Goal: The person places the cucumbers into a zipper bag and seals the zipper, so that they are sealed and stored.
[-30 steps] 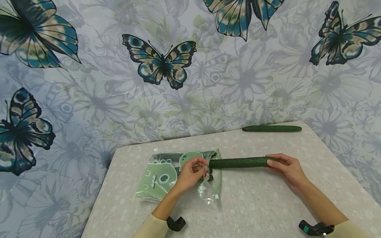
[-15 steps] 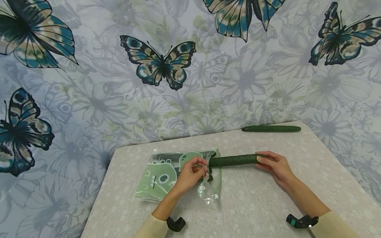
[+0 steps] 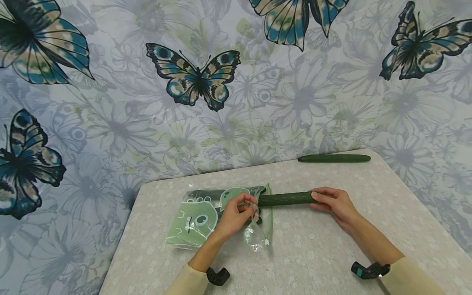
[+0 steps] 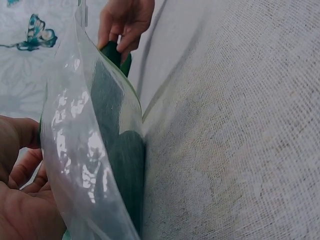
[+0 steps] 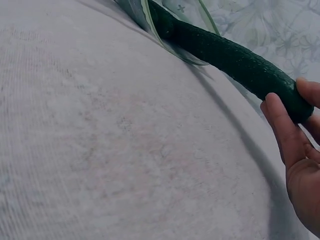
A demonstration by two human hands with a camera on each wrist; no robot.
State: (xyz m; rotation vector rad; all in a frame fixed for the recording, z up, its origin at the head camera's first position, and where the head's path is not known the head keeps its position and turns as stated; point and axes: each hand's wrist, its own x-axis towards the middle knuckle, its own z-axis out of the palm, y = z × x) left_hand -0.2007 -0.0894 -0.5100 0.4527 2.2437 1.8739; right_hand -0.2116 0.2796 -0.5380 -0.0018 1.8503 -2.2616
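My right hand (image 3: pixel 333 205) pinches the right end of a dark green cucumber (image 3: pixel 285 199) between thumb and fingers. The cucumber's other end is inside the mouth of a clear plastic zip bag (image 3: pixel 270 221) printed with green cartoon faces. With thumb and fingertips, my left hand (image 3: pixel 237 215) grips the bag's upper film near that mouth. Inside the bag, another cucumber (image 4: pixel 127 160) shows through the film in the left wrist view. In the right wrist view, the held cucumber (image 5: pixel 235 59) slants into the green-edged opening, its near end between my fingers (image 5: pixel 281 120).
A further cucumber (image 3: pixel 333 158) lies at the table's back edge, to the right. The table (image 3: pixel 306 254) has a pale patterned cloth and meets a wall (image 3: pixel 280 106) covered with butterflies and flowers. Black wrist cameras (image 3: pixel 218 276) sit on both wrists.
My right hand has moved left, sliding the cucumber further into the bag, so less of it shows outside. The left hand has kept its grip on the bag in about the same place.
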